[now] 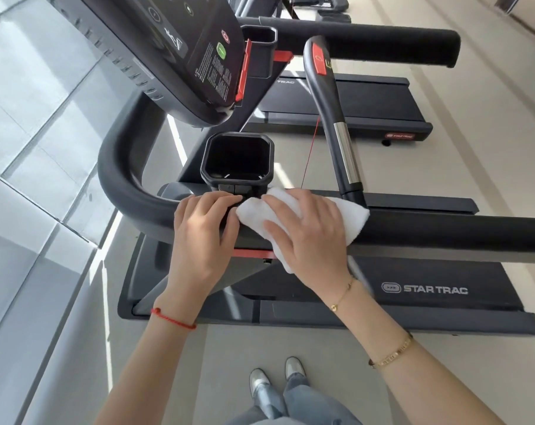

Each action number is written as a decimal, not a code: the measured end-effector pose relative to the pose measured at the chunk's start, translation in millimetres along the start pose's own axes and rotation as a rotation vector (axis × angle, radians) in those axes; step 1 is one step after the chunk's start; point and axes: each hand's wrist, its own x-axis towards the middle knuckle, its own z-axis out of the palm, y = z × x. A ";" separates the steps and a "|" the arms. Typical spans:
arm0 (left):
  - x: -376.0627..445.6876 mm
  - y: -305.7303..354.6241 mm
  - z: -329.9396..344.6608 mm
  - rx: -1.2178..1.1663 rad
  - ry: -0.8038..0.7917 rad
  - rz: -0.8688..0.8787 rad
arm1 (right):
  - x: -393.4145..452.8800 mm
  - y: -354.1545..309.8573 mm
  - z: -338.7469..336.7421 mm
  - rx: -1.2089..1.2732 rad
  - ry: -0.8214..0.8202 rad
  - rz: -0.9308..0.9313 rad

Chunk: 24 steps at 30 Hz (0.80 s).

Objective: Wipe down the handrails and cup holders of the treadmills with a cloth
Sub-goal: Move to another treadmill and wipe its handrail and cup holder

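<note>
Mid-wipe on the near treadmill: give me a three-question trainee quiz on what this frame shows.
1. True or false: the white cloth lies inside the cup holder.
2. Which of the hands presses on the cloth? A) left hand B) right hand
3. Fill in: the cloth is draped over the near ______.

Key: 1. False, it lies on the handrail just beside the cup holder's base. 2. B; the left hand rests bare on the rail beside it. 3. handrail.

Handrail (pixel 444 231) end beyond right edge
</note>
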 end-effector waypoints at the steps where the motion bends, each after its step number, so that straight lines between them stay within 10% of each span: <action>1: -0.3 -0.2 0.1 -0.002 0.001 0.003 | -2.2 -0.8 2.0 -0.009 -0.011 -0.048; 10: -1.1 0.8 1.3 -0.010 0.034 0.006 | -0.9 53.1 -24.7 0.005 -0.047 0.118; 19: 1.2 -0.6 5.0 0.009 0.031 -0.011 | 2.4 24.0 -14.2 0.036 -0.072 -0.112; 24: 0.3 3.6 4.7 0.032 0.034 -0.017 | -0.5 63.0 -26.2 -0.006 -0.065 0.151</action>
